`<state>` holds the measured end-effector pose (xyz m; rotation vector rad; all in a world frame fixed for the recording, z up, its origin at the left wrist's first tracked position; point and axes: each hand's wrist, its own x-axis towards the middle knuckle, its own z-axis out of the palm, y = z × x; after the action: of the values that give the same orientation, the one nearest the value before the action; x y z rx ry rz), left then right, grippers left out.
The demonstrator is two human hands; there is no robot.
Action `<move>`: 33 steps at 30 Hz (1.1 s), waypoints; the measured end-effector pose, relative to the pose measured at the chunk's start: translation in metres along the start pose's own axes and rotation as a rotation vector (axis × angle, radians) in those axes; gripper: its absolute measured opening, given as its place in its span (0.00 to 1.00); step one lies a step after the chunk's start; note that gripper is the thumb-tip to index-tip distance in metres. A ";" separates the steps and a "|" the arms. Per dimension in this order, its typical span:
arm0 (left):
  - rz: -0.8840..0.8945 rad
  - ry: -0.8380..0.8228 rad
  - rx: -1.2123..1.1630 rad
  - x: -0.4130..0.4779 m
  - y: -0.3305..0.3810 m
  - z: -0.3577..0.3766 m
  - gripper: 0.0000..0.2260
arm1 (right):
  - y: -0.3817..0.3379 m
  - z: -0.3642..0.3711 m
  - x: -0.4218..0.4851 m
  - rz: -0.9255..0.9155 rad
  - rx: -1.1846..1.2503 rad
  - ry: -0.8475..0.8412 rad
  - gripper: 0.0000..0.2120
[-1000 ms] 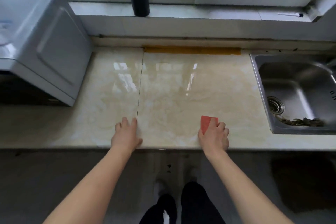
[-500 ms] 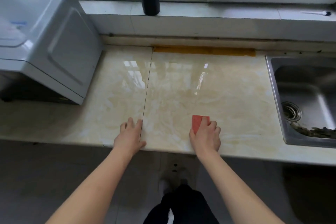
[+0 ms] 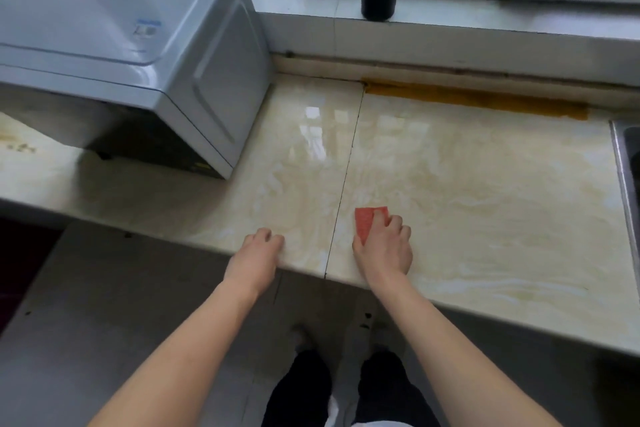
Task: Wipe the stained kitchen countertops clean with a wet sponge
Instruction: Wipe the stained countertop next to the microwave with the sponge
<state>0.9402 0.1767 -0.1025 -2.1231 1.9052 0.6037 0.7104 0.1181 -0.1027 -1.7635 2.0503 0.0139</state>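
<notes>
A person's right hand (image 3: 382,248) presses a red sponge (image 3: 364,221) onto the beige counter (image 3: 485,184), fingers curled over it, just beside a tile seam (image 3: 346,177) near the front edge. At 9 o'clock from it, the left hand (image 3: 258,253) rests on the edge, fingers loosely bent, holding nothing. Wiping seems midway. Yellowish streaks (image 3: 519,293) lie toward 4 o'clock, so the next stroke likely needs firm pressure that way.
</notes>
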 end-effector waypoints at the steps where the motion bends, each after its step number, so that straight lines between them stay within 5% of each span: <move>1: 0.026 0.000 -0.010 0.001 -0.005 0.000 0.15 | -0.011 0.005 -0.002 -0.013 0.000 0.000 0.29; 11: 0.173 0.053 -0.046 0.006 -0.063 -0.005 0.17 | -0.108 0.042 -0.019 -0.117 -0.050 0.002 0.26; 18: 0.081 0.138 -0.104 0.018 -0.107 -0.014 0.11 | -0.137 0.054 -0.026 -0.217 -0.080 -0.015 0.27; 26: 0.033 0.133 -0.099 0.035 -0.128 -0.022 0.14 | -0.163 0.070 -0.036 -0.462 -0.115 -0.079 0.28; 33: 0.017 0.137 -0.057 0.041 -0.121 -0.025 0.15 | -0.164 0.079 -0.038 -0.471 -0.145 -0.011 0.28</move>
<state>1.0660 0.1454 -0.1104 -2.2395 2.0017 0.5345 0.8935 0.1453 -0.1173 -2.2886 1.6137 0.0315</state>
